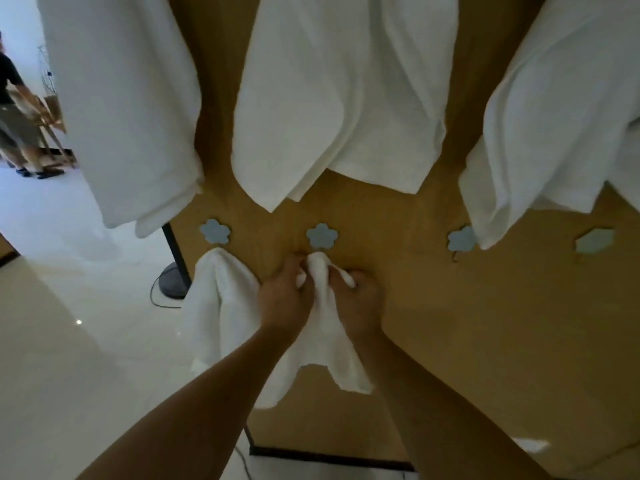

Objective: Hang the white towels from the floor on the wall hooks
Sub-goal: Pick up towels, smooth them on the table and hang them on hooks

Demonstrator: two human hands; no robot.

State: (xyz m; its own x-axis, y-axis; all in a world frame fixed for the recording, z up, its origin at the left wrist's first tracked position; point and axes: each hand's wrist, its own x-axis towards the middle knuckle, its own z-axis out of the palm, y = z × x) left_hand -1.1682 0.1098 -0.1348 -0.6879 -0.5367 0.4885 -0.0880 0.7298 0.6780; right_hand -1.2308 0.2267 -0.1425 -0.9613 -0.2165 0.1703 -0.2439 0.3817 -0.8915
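A small white cloth towel [323,327] bunches just under the middle blue flower-shaped wall hook [321,235], gripped by the left hand [284,299] and the right hand [356,299], fingers curled into its top. Beside it another small white towel [218,306] hangs from the left flower hook [214,231] on the tan wooden panel [485,323]. Glossy pale floor tiles [69,341] spread leftward.

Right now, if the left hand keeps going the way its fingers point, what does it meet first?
Probably the wooden panel, just under the middle blue flower hook. The left hand grips the small white towel with its fingers already close to the board; depth is unclear, so contact may already exist.
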